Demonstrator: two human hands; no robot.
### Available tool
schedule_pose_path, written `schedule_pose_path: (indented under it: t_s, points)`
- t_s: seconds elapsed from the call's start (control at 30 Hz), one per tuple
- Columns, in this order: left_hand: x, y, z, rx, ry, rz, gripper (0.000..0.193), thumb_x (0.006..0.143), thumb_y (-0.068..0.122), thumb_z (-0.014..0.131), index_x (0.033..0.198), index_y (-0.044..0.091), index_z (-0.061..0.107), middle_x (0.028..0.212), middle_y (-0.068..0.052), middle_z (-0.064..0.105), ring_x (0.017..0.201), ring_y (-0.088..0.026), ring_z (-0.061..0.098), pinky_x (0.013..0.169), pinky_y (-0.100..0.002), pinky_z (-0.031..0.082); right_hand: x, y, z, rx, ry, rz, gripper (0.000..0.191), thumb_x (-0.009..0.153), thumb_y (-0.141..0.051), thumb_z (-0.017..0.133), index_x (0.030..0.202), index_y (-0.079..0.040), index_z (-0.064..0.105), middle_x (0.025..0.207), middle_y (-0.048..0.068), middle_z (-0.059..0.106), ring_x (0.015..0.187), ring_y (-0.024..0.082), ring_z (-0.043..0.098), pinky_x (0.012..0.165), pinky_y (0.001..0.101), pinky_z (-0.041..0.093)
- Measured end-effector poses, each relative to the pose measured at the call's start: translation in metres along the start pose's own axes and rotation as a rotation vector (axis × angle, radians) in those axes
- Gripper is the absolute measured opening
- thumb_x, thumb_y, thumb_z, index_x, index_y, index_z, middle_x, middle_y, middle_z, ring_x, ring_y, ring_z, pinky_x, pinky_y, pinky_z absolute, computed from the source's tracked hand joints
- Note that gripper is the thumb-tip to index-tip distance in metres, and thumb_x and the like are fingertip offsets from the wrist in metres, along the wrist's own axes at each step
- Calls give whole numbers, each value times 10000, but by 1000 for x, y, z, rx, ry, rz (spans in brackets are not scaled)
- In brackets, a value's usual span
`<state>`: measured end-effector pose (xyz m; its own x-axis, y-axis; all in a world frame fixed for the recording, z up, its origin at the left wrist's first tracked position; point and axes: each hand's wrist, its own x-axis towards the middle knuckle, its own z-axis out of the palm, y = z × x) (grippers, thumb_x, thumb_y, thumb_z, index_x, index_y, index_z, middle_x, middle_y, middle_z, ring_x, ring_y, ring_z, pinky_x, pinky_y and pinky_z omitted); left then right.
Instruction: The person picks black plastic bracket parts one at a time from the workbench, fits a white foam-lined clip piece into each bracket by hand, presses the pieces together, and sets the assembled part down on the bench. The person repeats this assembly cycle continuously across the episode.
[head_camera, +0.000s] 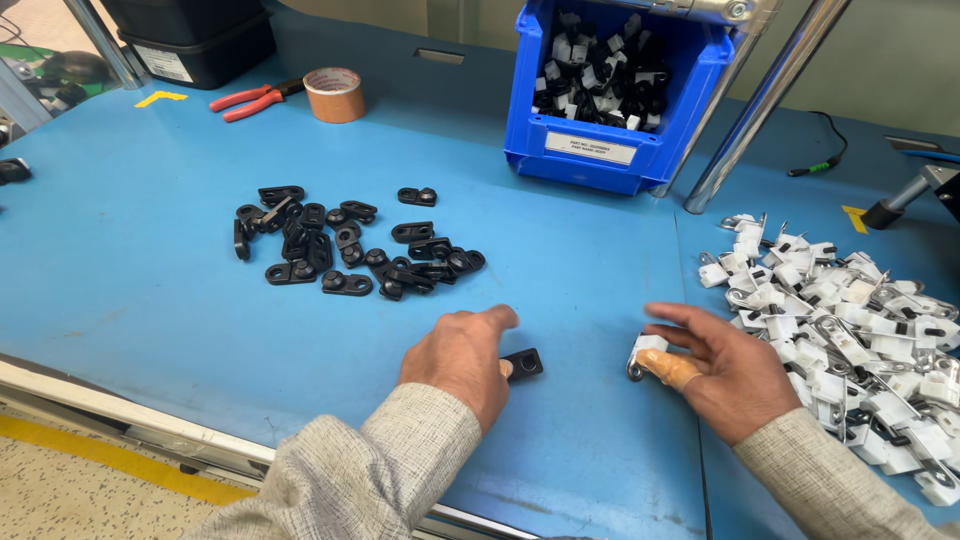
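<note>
Head view shows your left hand (455, 362) pinching a black clip (522, 363) near the surface's front edge and your right hand (715, 365) gripping a white clamp (645, 352) beside the pile (850, 340); keep both square and low.

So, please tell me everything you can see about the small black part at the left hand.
The small black part is a flat, roughly rectangular piece, probably plastic, with one round hole. It lies flat on the blue table, apart from the black pile. The left hand covers its left end, fingers touching it; whether it is pinched or only pressed cannot be told.
</note>
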<state>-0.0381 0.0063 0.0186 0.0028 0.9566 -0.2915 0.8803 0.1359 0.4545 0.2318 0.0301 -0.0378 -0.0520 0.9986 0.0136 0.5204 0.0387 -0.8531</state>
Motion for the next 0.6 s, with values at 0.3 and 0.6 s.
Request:
schedule_pose_path:
  t_s: [0.3,0.6]
  points:
    - [4,7,-6,161,-76,224,245,982,288,646,1205,192,680,1063,-100,738,1007,-283,716,897,-426,587,-11,-15,17,-356,203,128,349,828,-253,842,1161,-185,766,1255,-19,722,994,161,772,887,288,612]
    - [9,11,10,-49,44,-1,189,879,182,775,1055,128,732,1041,-147,739,985,-308,725,879,-421,602,-2,-23,24,-440,161,-266,493,753,-155,803,1235,-122,702,1205,53,731,1031,197,729,865,336,600]
